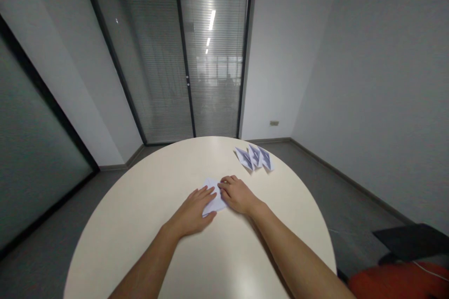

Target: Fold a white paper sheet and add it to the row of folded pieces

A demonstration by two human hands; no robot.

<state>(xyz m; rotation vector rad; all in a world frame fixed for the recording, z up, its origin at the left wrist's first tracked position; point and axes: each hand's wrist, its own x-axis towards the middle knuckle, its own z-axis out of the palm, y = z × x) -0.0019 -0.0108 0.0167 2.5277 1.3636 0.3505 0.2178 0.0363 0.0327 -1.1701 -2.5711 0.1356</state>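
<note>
A small folded white paper lies on the round table, partly covered by my hands. My left hand rests flat on its left side, fingers stretched out and thumb apart near the lower edge. At the paper's right edge is my right hand, its fingers bent together with the tips against the sheet. What lies under those fingertips is hidden. Beyond my right hand, three folded paper pieces stand close together in a row, with pointed ends and creased hollows.
The cream round tabletop reaches from my forearms to its curved far edge. Behind it is a dark-framed glass door with blinds. At the lower right are a red seat and a black flat object beside the table.
</note>
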